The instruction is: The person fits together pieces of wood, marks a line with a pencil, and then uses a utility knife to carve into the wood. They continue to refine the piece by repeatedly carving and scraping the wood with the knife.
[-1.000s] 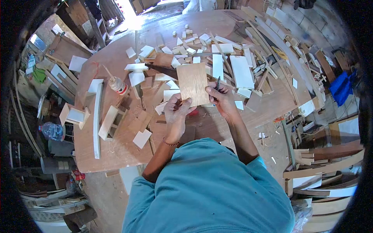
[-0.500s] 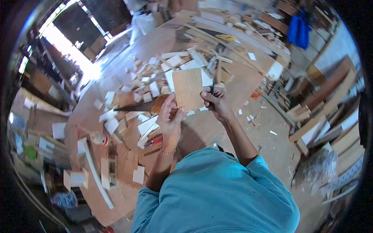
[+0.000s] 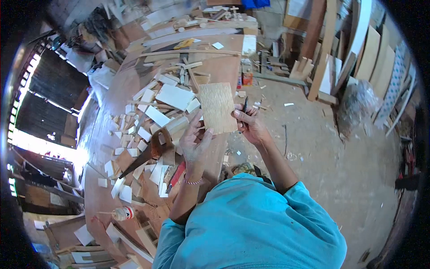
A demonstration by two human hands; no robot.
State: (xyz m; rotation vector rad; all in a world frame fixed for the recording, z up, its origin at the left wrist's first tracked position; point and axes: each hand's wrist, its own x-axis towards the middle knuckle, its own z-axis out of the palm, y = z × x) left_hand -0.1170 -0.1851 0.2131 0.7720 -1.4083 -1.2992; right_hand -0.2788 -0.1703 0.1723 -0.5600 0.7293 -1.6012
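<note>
A flat rectangular wooden board [image 3: 217, 107] is held up in front of my chest, roughly upright, its streaky grain facing me. My left hand [image 3: 193, 140] grips its lower left corner, thumb on the near face and fingers at the edge. On the right edge, my right hand [image 3: 253, 126] pinches the board between thumb and fingers. A dark, slim pen-like stick [image 3: 245, 104] also stands up out of that same hand. Below and left of the board, a handsaw [image 3: 139, 160] with a brown wooden handle lies on the worktable [image 3: 101, 188].
White and bare wood offcuts [image 3: 174, 96] cover much of the table. Near its front stands a glue-like bottle [image 3: 123, 213]. A red-handled tool [image 3: 177, 175] lies by my left forearm. Boards [image 3: 313, 49] and a clear plastic bag [image 3: 358, 107] rest along the right wall.
My view has swung to the right, so the table now sits further left and more floor shows. Both hands still hold the board, whose visible face now looks more streaked.
</note>
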